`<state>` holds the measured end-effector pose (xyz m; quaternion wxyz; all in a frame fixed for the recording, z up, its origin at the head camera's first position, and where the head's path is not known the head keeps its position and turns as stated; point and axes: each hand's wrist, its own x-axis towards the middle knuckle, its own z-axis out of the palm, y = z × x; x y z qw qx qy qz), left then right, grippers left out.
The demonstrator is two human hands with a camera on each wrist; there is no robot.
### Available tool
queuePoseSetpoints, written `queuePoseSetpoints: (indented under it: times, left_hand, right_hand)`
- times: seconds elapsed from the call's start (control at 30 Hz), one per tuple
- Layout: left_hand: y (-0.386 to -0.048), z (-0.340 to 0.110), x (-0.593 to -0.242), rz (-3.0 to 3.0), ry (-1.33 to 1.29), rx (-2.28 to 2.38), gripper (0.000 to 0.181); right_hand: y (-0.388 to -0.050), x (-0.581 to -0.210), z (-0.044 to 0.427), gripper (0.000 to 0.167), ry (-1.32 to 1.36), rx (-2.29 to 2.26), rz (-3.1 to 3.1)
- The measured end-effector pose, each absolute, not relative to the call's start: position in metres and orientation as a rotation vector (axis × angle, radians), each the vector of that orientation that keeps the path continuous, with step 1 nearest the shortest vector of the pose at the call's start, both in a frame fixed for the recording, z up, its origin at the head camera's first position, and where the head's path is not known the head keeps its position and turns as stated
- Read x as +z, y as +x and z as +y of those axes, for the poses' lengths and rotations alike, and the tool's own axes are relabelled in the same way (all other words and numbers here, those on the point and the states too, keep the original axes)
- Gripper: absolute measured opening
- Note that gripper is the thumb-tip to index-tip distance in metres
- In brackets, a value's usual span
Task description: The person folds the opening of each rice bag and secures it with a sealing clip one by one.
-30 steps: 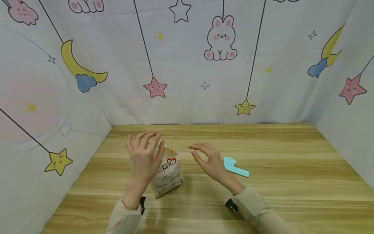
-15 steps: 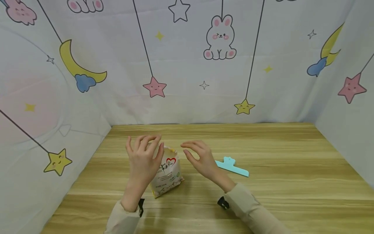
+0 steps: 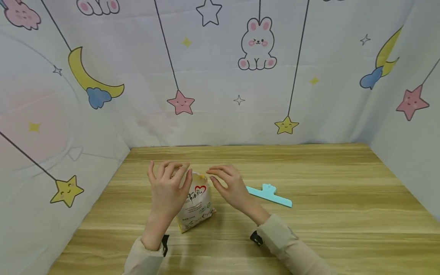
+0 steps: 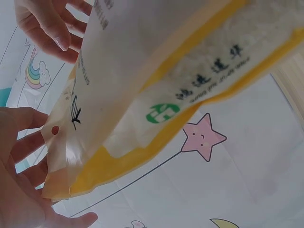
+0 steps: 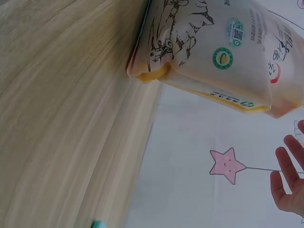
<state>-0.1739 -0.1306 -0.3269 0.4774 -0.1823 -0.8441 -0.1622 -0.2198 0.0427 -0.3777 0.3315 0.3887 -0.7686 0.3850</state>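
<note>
A white and yellow plastic bag (image 3: 196,208) stands upright on the table, left of centre. Whitish grains, like rice, show through its side panel in the left wrist view. My left hand (image 3: 168,189) is raised at the bag's upper left, fingers spread and bent, thumb apart. In the left wrist view its fingers (image 4: 31,142) lie close by the bag's top corner, which has a small hole; contact is unclear. On the other side my right hand (image 3: 229,187) hovers beside the top edge, fingers loosely bent and holding nothing. A light-blue sealing clip (image 3: 269,194) lies behind the right forearm.
The wood-grain table (image 3: 326,214) extends to the right and in front of the bag. A white cloth (image 3: 213,126) printed with stars, moons and a rabbit hangs behind and at both sides. Black wrist straps (image 3: 256,237) sit at my cuffs.
My right hand has moved left, from over the clip to near the bag's top, uncovering more of the clip. My left hand and the bag have hardly moved.
</note>
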Motion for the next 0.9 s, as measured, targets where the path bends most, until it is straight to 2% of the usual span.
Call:
queuePoseSetpoints:
  times: [0.9]
  left_hand:
    - [-0.173,-0.134,-0.327,-2.08,-0.522,-0.369,0.015]
  right_hand:
    - [-0.219,-0.369,0.019,0.018,1.053,1.137,-2.054]
